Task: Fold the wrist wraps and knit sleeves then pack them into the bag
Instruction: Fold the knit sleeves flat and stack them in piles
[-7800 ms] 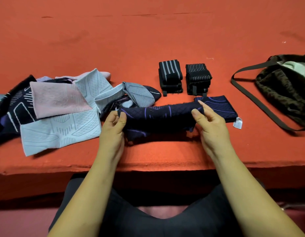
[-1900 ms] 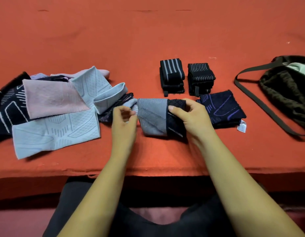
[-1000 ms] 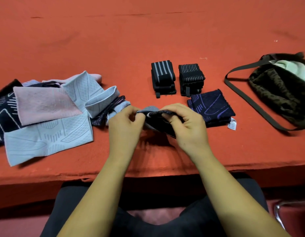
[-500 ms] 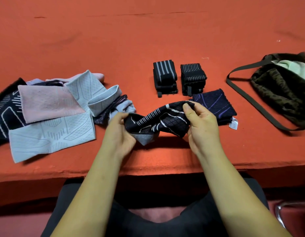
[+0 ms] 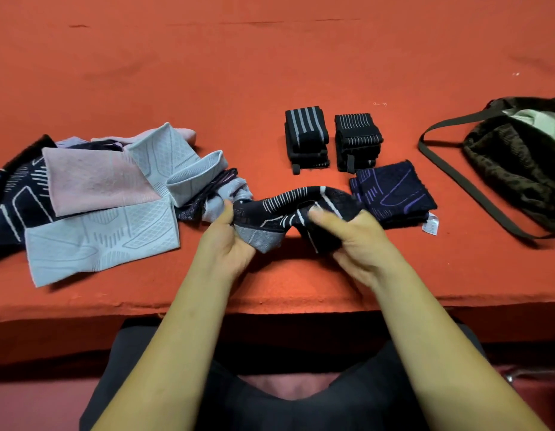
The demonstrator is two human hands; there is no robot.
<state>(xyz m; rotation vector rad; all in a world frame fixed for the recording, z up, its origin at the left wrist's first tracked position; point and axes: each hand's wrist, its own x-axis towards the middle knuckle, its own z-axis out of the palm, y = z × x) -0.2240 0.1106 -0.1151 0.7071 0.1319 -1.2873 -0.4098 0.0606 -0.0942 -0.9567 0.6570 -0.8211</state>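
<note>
Red felt covered the desk (image 5: 270,73) before us. We held a dark knit sleeve (image 5: 288,206) with white stripes just above the desk's near part, stretched between our two hands. Our left hand (image 5: 229,241) pinched its left end, thumb on top and fingers curled beneath, where the grey inner face of the cloth showed. Our right hand (image 5: 354,241) gripped the bunched right end with curled fingers. That hand was blurred, so we could not tell how each finger lay.

Just to the right of the held sleeve, a folded navy sleeve (image 5: 394,191) with purple lines lay flat on the desk, a small white tag (image 5: 431,223) sticking out at its near right corner. Just beyond it stood a broad-striped wrist wrap (image 5: 305,135) and a fine-striped wrist wrap (image 5: 357,140), both rolled up, side by side with a narrow gap between them.

Well to the right, the brown bag (image 5: 519,169) lay on the desk with its mouth open, something pale green showing inside, and its strap (image 5: 450,172) looped out towards us.

On the left lay a loose heap of sleeves: a pink sleeve (image 5: 96,181) over a pale blue sleeve (image 5: 99,241), with a black one (image 5: 18,194) at the far edge. Our black trousers (image 5: 301,405) showed below the desk.
</note>
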